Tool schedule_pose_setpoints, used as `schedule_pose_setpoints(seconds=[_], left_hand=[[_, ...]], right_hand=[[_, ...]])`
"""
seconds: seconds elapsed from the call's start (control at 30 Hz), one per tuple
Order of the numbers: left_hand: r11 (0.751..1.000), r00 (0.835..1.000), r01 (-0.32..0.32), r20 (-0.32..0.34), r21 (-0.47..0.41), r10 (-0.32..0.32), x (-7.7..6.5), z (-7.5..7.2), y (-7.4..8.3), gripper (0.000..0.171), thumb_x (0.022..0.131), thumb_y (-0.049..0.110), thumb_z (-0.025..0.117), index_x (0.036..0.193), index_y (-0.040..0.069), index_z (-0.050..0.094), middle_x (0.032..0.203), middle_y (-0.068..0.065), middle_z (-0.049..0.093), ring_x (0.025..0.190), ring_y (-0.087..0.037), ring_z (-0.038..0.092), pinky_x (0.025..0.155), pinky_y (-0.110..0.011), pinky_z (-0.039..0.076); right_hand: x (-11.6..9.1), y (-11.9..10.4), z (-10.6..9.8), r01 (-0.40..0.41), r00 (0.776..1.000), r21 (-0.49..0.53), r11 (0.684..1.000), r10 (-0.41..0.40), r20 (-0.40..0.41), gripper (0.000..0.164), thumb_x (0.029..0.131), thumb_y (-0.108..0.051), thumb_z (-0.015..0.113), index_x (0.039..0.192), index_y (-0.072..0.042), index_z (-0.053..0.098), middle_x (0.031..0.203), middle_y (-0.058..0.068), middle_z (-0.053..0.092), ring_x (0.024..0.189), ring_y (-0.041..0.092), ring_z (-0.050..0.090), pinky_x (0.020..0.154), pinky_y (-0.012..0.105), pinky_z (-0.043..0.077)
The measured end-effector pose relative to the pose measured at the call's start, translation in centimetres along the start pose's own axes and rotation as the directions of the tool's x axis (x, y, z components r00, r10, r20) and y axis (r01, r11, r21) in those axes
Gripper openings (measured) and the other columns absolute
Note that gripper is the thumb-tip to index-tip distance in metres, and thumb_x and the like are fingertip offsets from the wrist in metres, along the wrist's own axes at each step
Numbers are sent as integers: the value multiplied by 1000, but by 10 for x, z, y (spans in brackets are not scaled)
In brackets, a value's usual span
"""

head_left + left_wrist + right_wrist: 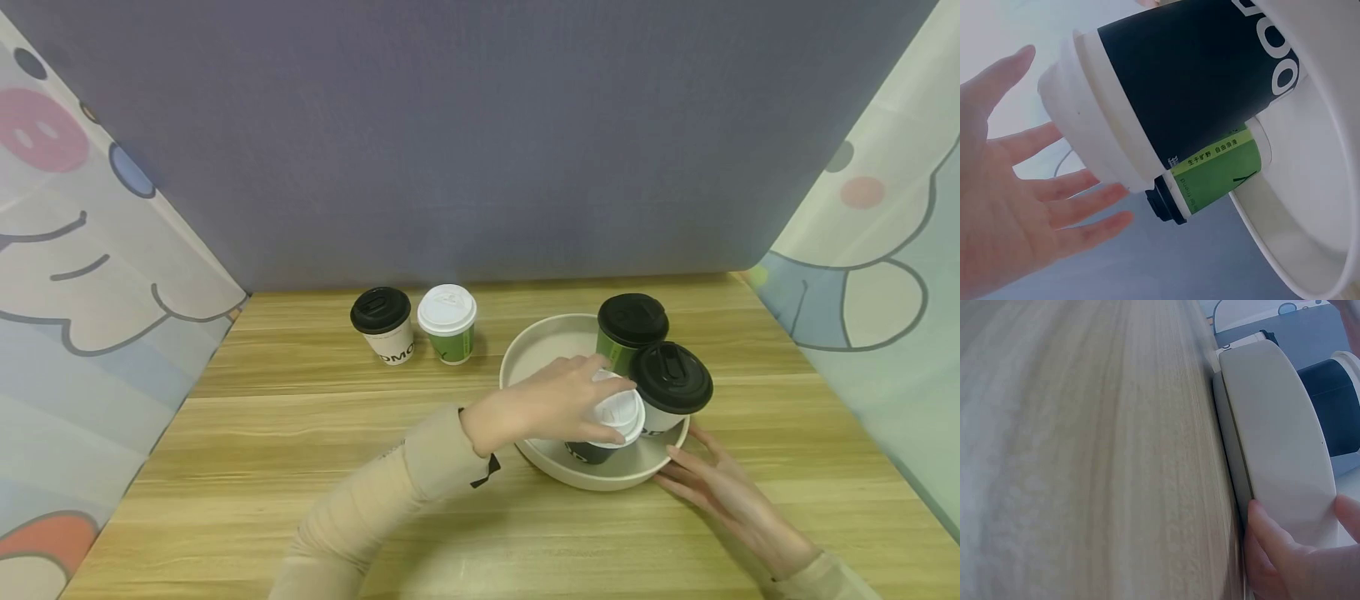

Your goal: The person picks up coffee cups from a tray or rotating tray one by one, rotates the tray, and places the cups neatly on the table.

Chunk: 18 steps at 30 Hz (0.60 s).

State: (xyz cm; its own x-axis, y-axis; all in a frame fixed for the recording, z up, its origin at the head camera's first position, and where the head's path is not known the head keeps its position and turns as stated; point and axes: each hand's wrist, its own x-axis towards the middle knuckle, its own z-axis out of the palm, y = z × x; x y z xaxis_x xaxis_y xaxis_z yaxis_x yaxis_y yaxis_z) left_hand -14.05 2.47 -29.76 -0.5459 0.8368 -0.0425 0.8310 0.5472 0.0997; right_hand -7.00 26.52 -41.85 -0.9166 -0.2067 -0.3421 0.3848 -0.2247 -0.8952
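A round cream dish point(551, 337) with a raised wall holds three lidded paper cups. Nearest the front stands a dark cup with a white lid point(624, 412). My left hand point(558, 400) reaches over this cup, and the left wrist view shows its fingers spread beside the white lid, thumb apart from it. Behind are a green cup with a black lid point(632, 323) and a larger white cup with a black lid point(672, 379). My right hand point(723, 492) grips the dish's front right side, thumb at the rim and fingers low on the outer wall point(1279, 444).
Two more lidded cups stand on the wooden table point(285, 433) left of the dish: a white one with a black lid point(382, 312) and a green one with a white lid point(447, 310). A grey panel point(480, 150) rises behind the table, with cartoon-printed curtains on both sides.
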Motion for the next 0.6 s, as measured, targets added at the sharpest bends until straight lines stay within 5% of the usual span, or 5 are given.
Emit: schedule_pose_setpoints(seconds=[0.33, 0.6], left_hand=[[1000, 996, 19, 92, 0, -19, 6, 4, 6, 71, 77, 61, 51, 138, 32, 28, 136, -7, 29, 125, -20, 30, 101, -33, 26], [1000, 995, 10, 94, 20, -12, 8, 10, 5, 72, 75, 60, 54, 137, 32, 30, 136, -8, 30, 125, -18, 28, 100, -32, 27]], right_hand=[[0, -1, 0, -12, 1000, 9, 1000, 11, 9, 81, 92, -10, 45, 136, -6, -23, 110, 11, 45, 97, 19, 57, 89, 39, 41], [1, -1, 1, -25, 1000, -21, 999, 25, -10, 81, 93, -13, 44, 136, -7, -24, 125, 28, 28, 98, 19, 56, 90, 39, 41]])
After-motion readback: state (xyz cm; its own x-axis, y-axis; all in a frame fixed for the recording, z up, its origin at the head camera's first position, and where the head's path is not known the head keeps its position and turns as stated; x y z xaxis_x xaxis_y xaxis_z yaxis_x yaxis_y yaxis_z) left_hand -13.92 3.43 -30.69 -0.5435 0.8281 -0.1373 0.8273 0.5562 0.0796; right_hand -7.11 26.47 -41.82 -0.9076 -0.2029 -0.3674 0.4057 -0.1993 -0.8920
